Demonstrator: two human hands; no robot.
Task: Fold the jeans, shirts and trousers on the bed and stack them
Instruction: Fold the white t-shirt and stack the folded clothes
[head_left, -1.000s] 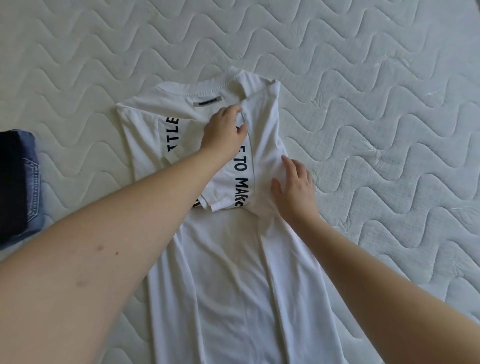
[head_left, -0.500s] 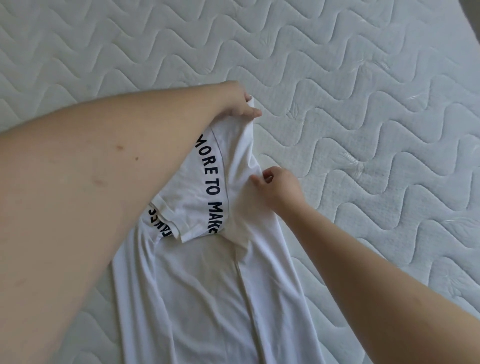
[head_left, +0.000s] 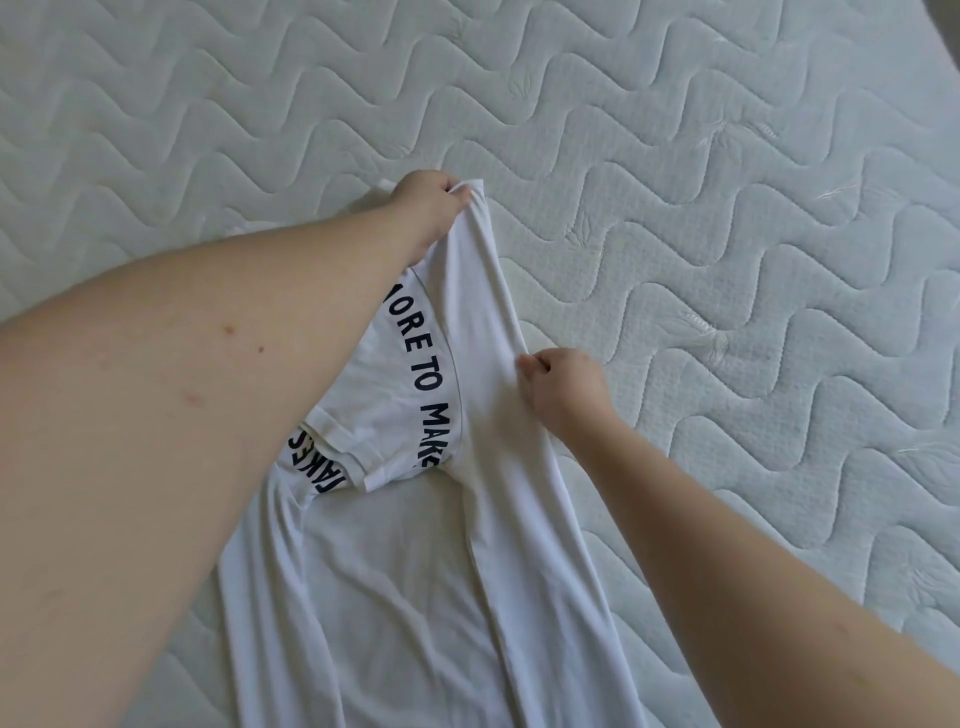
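A white T-shirt (head_left: 395, 582) with dark lettering lies lengthwise on the mattress, its sleeves folded in over the body. My left hand (head_left: 428, 200) grips the shirt's top right corner at the shoulder. My right hand (head_left: 563, 389) pinches the folded right edge lower down, fingers curled on the cloth. The edge is stretched taut between the two hands. My left forearm hides the shirt's left shoulder and collar.
The quilted white mattress (head_left: 701, 218) with a wavy stitch pattern fills the view around the shirt, bare to the right and at the far side.
Both hands went from lying flat on the shirt to gripping its right edge. The left hand moved up to the top corner. The view shifted, and the folded jeans at the left left the frame.
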